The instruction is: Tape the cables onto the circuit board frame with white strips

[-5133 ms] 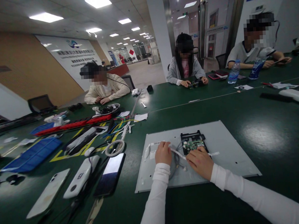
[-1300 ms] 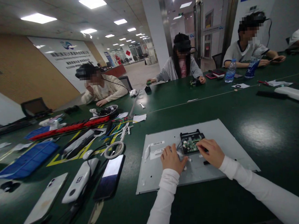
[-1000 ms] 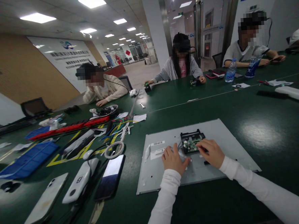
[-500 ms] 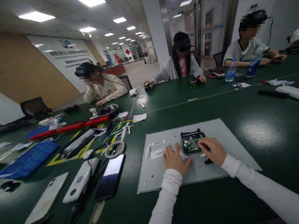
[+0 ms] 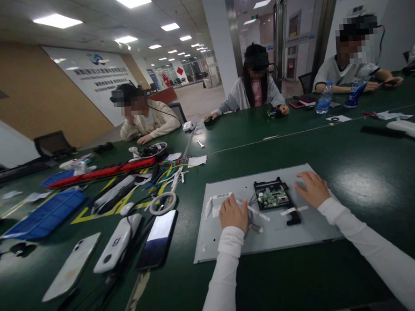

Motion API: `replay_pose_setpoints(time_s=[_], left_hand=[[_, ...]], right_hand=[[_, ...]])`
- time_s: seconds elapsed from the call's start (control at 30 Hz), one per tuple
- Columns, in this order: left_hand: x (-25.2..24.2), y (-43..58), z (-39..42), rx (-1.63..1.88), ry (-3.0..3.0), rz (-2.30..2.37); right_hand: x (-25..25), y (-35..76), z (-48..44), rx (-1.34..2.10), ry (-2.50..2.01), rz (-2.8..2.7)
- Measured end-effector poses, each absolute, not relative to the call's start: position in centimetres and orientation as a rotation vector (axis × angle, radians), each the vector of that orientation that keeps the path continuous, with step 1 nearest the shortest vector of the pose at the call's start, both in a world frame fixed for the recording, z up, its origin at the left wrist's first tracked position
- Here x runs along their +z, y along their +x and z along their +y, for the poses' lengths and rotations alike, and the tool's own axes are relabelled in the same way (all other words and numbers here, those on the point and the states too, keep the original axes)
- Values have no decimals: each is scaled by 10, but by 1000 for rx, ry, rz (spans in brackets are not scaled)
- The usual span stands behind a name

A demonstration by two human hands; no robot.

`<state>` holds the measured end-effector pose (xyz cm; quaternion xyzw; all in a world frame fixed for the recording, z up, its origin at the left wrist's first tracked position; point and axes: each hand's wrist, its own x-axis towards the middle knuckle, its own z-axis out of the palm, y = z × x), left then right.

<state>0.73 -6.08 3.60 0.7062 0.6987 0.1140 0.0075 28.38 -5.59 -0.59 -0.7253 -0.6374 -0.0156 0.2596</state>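
Note:
A flat grey metal panel (image 5: 286,240) lies on the green table before me. On it sits a green circuit board (image 5: 270,198) in a black frame (image 5: 265,184). A black strip (image 5: 294,216) runs down from the frame's right side, with white tape (image 5: 287,211) across it. My left hand (image 5: 232,214) rests over the panel's left part, fingers spread, by a thin cable with a connector (image 5: 257,227) and another tape strip (image 5: 260,213). To the right of the board, my right hand (image 5: 314,190) is open with nothing in it.
Left of the panel lie a dark phone (image 5: 157,240), a white power bank (image 5: 118,244), a white phone (image 5: 72,267), a tape roll (image 5: 163,203) and a blue tray (image 5: 45,214). A small wrench (image 5: 200,144) and bottles (image 5: 325,99) are farther back. Several people sit across the table.
My right hand has lifted off the board's right edge, moved right and opened its fingers. My left hand has shifted slightly left. The board and black strip show more fully.

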Motion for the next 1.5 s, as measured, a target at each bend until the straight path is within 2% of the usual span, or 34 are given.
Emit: replay_pose_setpoints(time_s=[0.17, 0.3, 1.1, 1.3, 1.5], left_hand=[[33, -6, -52, 319, 2225, 2161], [28, -6, -53, 278, 2246, 2162], [50, 5, -69, -37, 2306, 2257], [61, -11, -61, -22, 2225, 2252], [75, -47, -52, 30, 1979, 2534]], right_hand=[[-20, 299, -51, -80, -2321, -1605], [-23, 303, -49, -65, -2419, -1574], [-23, 304, -51, -90, -2310, -1739], [-23, 304, -51, -76, -2305, -1764], [-27, 303, -51, -104, -2296, -1780]])
